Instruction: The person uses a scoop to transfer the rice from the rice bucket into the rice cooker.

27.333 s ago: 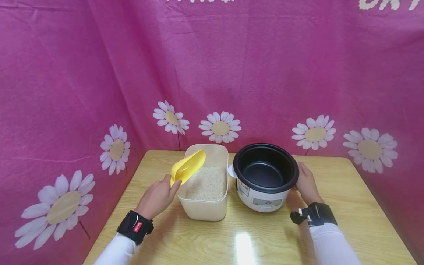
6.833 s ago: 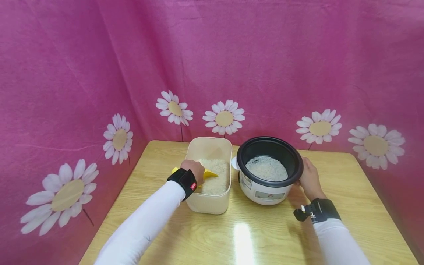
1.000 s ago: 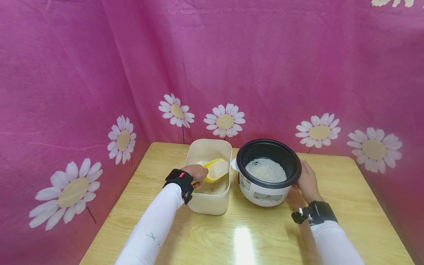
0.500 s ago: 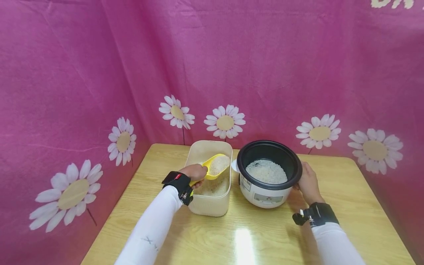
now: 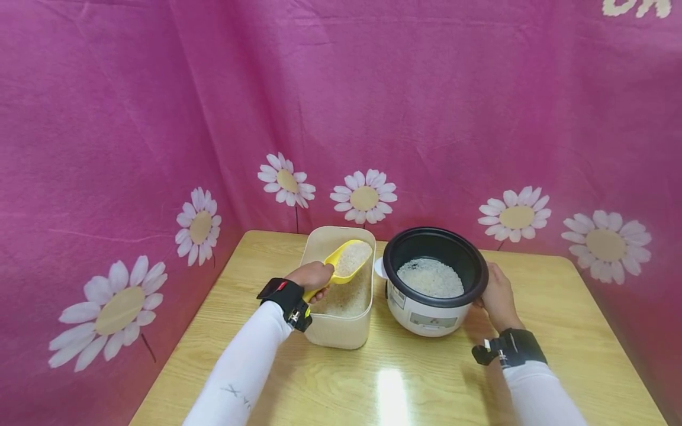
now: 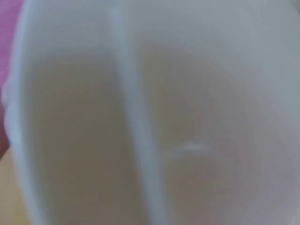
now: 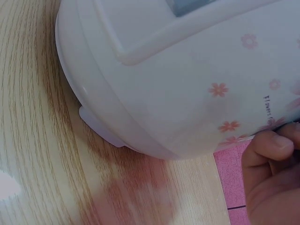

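Observation:
My left hand [image 5: 311,278] grips the handle of a yellow scoop [image 5: 331,257], whose bowl is heaped with white rice [image 5: 354,259]. The scoop is tilted up over a cream rice bin [image 5: 341,331], and more rice lies in the bin below. To the right stands a white rice cooker [image 5: 426,319] with a dark inner pot [image 5: 447,248], its bottom covered in rice. My right hand [image 5: 499,296] holds the cooker's right side. In the right wrist view, the curled fingers [image 7: 272,145] meet the flower-printed cooker wall. The left wrist view shows only a blurred pale surface.
Both containers stand side by side near the back of a wooden table [image 5: 447,384]. A pink curtain [image 5: 426,118] with printed daisies encloses the back and sides. A white tab [image 5: 380,268] on the cooker's left side sits close to the bin.
Over the last second the rice-filled scoop has risen slightly out of the bin, its bowl tipping upward. The right hand and cooker hold still. Since 27 seconds ago, rice has appeared in the pot.

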### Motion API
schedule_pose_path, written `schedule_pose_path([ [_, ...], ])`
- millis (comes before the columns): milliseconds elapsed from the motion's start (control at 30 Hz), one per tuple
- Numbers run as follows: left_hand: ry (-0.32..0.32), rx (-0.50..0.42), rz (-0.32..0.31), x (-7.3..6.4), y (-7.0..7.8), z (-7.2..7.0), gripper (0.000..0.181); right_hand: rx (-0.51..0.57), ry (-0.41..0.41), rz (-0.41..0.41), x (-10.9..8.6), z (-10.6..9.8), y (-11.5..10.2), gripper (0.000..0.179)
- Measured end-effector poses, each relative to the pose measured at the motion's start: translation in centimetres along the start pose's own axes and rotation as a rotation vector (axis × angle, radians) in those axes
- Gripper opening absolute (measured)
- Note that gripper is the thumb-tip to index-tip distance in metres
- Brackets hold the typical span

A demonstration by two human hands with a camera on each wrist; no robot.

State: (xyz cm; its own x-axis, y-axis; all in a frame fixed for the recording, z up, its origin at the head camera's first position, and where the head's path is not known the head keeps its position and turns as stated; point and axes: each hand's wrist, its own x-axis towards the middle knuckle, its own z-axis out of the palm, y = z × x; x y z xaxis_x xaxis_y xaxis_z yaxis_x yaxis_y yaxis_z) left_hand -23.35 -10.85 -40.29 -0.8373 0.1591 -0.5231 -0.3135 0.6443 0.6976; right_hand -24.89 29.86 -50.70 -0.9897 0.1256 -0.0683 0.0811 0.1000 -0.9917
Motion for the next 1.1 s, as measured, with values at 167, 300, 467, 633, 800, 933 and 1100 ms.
schedule_pose_path([
  [167, -0.009, -0.027, 0.013, 0.06, -0.21, 0.00, 0.044, 0.000, 0.006, -0.010, 0.00, -0.08, 0.39, 0.026],
  [300, -0.012, -0.036, 0.034, 0.16, -0.36, -0.12, 0.044, -0.006, 0.004, -0.011, -0.06, -0.09, 0.34, 0.027],
  [467, -0.019, -0.056, 0.070, 0.38, -0.52, -0.37, 0.044, 0.007, 0.008, -0.015, 0.06, -0.08, 0.17, 0.029],
  [633, -0.022, -0.095, 0.080, 0.67, -0.83, -0.63, 0.044, 0.028, 0.009, -0.002, 0.21, 0.04, 0.08, 0.026],
  [800, -0.014, -0.120, 0.073, 0.74, -1.00, -0.85, 0.043, 0.018, 0.013, -0.004, 0.35, 0.15, 0.05, 0.026],
  [933, -0.024, -0.131, 0.068, 0.76, -0.98, -0.85, 0.042, 0.026, 0.012, 0.003, 0.31, 0.04, 0.06, 0.025],
  [1100, -0.019, -0.126, 0.071, 0.93, -1.04, -0.73, 0.044, 0.036, 0.011, 0.000, 0.12, -0.02, 0.19, 0.025],
])
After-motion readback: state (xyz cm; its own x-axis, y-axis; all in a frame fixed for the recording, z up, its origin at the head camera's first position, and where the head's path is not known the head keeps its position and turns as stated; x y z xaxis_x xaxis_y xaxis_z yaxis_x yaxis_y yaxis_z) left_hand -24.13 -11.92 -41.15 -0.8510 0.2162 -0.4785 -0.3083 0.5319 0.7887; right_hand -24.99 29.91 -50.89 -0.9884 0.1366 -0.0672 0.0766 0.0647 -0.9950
